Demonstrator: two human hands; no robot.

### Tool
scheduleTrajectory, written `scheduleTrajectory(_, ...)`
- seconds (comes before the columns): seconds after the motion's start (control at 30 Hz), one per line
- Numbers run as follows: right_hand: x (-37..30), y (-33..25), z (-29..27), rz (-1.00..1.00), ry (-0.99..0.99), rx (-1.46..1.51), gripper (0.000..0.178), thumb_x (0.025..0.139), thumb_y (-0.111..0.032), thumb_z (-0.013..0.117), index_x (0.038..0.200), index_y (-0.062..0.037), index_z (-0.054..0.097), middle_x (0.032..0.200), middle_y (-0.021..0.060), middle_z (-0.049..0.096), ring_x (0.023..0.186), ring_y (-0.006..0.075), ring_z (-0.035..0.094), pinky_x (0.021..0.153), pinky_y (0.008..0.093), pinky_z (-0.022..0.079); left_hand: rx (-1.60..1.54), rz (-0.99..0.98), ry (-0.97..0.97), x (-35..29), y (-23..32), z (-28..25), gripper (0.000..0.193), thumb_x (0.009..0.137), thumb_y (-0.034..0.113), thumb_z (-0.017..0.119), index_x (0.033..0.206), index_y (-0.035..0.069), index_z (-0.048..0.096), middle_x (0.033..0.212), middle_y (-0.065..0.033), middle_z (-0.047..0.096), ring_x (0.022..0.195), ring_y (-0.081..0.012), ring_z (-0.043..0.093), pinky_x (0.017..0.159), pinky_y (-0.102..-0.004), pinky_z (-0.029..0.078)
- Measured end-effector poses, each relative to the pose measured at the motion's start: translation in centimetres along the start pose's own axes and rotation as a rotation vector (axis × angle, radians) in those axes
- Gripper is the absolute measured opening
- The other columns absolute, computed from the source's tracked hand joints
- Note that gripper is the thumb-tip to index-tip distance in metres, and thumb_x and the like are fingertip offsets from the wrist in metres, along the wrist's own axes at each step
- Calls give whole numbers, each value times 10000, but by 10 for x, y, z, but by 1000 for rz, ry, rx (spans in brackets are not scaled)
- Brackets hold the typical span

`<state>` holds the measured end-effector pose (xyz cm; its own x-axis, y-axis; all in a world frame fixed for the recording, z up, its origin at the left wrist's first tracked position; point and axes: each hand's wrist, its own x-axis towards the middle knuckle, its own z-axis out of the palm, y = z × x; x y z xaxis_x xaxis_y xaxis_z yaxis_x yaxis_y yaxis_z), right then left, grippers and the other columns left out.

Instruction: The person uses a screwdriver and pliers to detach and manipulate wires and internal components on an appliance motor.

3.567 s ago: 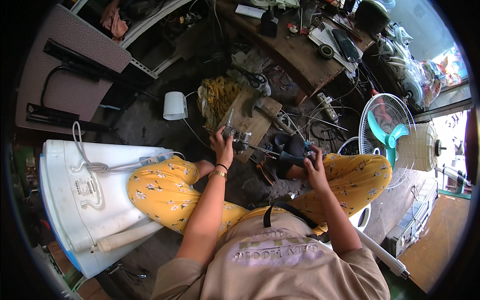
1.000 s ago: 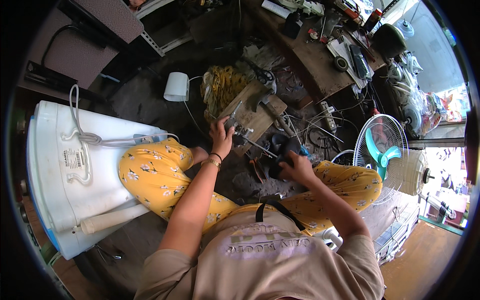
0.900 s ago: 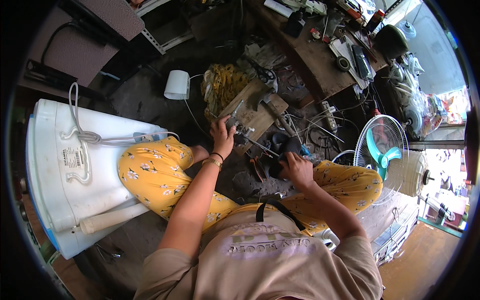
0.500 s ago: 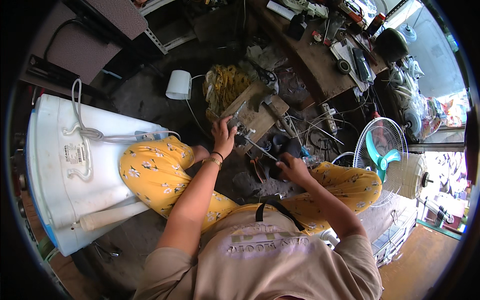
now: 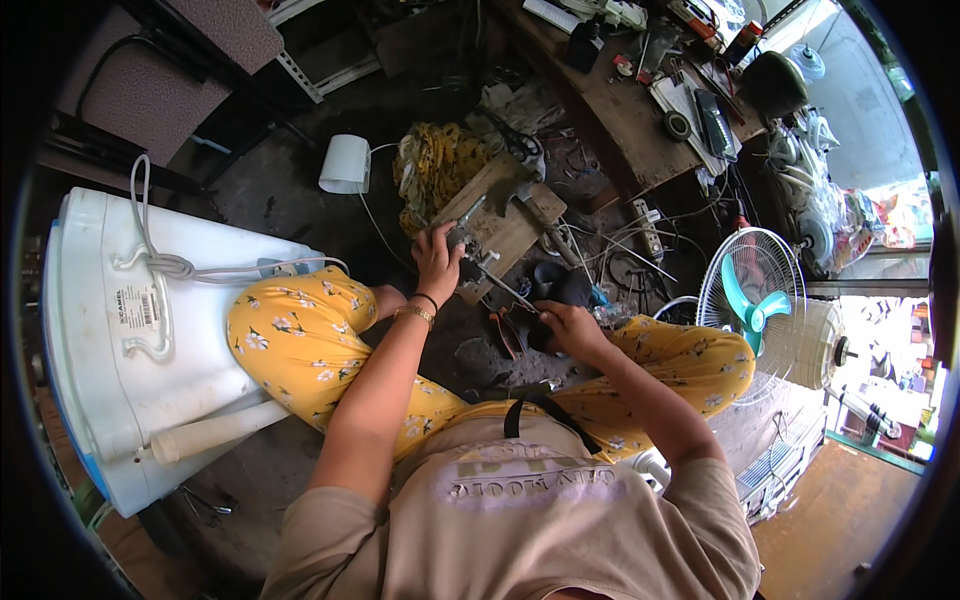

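Observation:
My left hand (image 5: 437,262) is closed round a small greyish metal assembly (image 5: 467,243) at the near left edge of a wooden board (image 5: 500,217). Its fingers cover part of that assembly. In my right hand (image 5: 566,327) is one end of a slim metal rod (image 5: 510,290), which slants up and left to the assembly. The grip hides that end, so I cannot tell what kind of tool or part it is. A hammer (image 5: 540,222) lies across the board. Below the rod, orange-handled pliers (image 5: 507,332) rest on the floor.
Yellow patterned cloth (image 5: 432,165) and a white cup-shaped piece (image 5: 345,164) with a cord lie beyond the board. At left stands a large white tub (image 5: 190,340). A fan (image 5: 755,308) with teal blades is at right, near a power strip (image 5: 650,224). A cluttered workbench (image 5: 610,120) runs along the back.
My right hand has shifted slightly left, toward my left hand, still gripping the rod. The left hand keeps its hold on the metal assembly. The whole view has moved a little.

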<state>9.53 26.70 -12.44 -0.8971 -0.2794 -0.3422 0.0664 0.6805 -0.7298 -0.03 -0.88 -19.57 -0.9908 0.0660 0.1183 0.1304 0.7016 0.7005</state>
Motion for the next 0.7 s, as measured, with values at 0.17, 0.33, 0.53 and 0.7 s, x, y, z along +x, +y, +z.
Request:
scheduleTrajectory(0.17, 13, 15, -42, 151, -245, 163, 309, 942, -258, 613, 1213, -110, 633, 812, 141, 687, 685, 230, 667, 638, 356, 520, 104, -47, -99, 3, 9, -1, 416, 885, 251, 657, 1275, 222, 514, 1343, -141, 398, 1228, -444, 368, 1023, -553, 320)
scheduleTrajectory(0.33, 7, 73, -67, 245, 325, 99, 325, 918, -280, 611, 1199, -119, 625, 838, 166, 684, 750, 286, 673, 668, 387, 508, 163, -229, -199, 20, 31, 12, 496, 861, 244, 672, 1319, 295, 486, 1472, -115, 283, 1315, -474, 275, 1039, -618, 308)
scheduleTrajectory(0.53, 29, 116, -35, 373, 497, -366, 409, 905, -328, 592, 1259, -130, 547, 1089, 237, 638, 1020, 411, 615, 856, 489, 491, -69, -239, 136, 15, 26, 8, 1018, 654, 238, 869, 1456, 102, 256, 1464, -251, 247, 1334, -444, 280, 1063, -540, 325)
scheduleTrajectory(0.7, 81, -3, 4, 60, 421, 122, 435, 899, -399, 624, 1122, -26, 642, 1130, 213, 641, 1069, 360, 609, 912, 405, 468, -537, -862, 94, -3, 29, 9, 979, 679, 371, 871, 1403, 10, 321, 1404, -241, 370, 1270, -390, 429, 1017, -466, 398)
